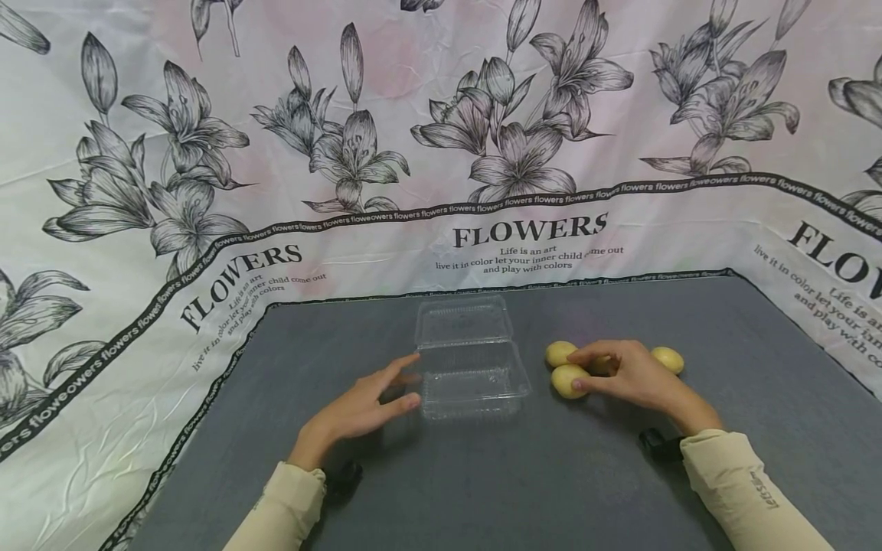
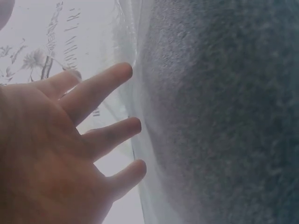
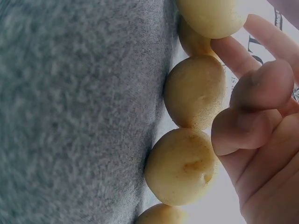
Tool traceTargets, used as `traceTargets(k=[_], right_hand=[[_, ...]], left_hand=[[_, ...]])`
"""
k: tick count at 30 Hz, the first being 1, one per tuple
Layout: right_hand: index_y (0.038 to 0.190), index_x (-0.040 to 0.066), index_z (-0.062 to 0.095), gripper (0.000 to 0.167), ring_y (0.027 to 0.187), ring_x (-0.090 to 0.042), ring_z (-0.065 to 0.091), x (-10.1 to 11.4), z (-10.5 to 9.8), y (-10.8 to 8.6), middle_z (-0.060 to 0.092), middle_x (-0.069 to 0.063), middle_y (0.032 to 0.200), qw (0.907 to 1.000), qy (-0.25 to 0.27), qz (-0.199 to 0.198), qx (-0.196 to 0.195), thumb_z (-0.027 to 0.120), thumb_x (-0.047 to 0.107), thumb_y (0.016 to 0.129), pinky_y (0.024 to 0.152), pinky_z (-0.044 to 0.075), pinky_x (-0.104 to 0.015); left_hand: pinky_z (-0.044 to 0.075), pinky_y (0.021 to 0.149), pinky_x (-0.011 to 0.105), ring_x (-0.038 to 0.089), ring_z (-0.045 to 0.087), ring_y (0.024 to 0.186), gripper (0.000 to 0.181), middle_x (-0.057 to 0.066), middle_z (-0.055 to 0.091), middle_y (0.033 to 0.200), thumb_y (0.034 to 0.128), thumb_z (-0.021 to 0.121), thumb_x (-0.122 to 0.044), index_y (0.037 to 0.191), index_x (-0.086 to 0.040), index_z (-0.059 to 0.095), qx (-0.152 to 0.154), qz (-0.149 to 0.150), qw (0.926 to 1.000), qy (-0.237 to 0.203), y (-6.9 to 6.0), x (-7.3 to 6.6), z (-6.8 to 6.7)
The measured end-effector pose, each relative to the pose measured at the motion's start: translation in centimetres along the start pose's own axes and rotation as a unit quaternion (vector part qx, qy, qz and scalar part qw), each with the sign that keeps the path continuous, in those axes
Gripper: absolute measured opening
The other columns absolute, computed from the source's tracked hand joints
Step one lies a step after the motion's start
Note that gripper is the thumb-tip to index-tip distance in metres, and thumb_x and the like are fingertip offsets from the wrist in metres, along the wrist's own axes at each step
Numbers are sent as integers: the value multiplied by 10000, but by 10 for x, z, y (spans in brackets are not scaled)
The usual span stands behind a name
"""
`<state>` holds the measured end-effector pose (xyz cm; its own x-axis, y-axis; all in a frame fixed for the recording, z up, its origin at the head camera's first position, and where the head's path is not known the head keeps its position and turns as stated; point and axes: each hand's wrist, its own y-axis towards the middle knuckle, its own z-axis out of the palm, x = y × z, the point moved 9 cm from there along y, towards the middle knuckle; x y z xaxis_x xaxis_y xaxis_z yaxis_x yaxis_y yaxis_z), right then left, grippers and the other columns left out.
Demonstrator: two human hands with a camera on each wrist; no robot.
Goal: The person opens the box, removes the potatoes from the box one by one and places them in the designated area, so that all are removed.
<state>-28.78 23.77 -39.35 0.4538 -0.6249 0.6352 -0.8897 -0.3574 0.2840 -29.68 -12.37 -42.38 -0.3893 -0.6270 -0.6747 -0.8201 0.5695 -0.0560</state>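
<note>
My right hand (image 1: 637, 373) pinches a small yellow potato (image 1: 566, 382) between thumb and fingers, and its ring and little fingers are curled in the right wrist view. Behind that one lies another potato (image 1: 560, 353). A further potato (image 1: 668, 359) shows past the back of the hand, and others are partly hidden under it. At the left side of a clear plastic clamshell box (image 1: 475, 399), my left hand (image 1: 365, 404) has its fingers spread and holds nothing. The box's lid (image 1: 463, 321) lies folded back, away from me.
The grey tabletop (image 1: 482, 490) extends in front of the box and on both sides. A white cloth (image 1: 386, 264) printed with flowers and lettering hangs behind the table. More potatoes (image 3: 181, 166) stand in a row close to the right hand.
</note>
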Motion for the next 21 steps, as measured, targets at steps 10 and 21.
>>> traceTargets(k=[10,21], right_hand=[[1158,107,771,322,950,-25,685,0,-1,0,777,-49,1082,10000,57,5,-27,834,229,866,737,564,-239],[1162,122,773,325,956,-91,698,0,-1,1,775,-38,1086,10000,10,32,-41,834,246,867,738,557,-244]], left_hand=[[304,1182,644,300,434,1472,620,36,471,1581,1061,451,-530,1619,-304,301,-367,8,9986,374,-1,-3,-11],[258,1209,638,327,353,1520,553,20,385,1639,1092,362,-509,1610,-318,322,-698,55,9966,429,-2,0,-19]])
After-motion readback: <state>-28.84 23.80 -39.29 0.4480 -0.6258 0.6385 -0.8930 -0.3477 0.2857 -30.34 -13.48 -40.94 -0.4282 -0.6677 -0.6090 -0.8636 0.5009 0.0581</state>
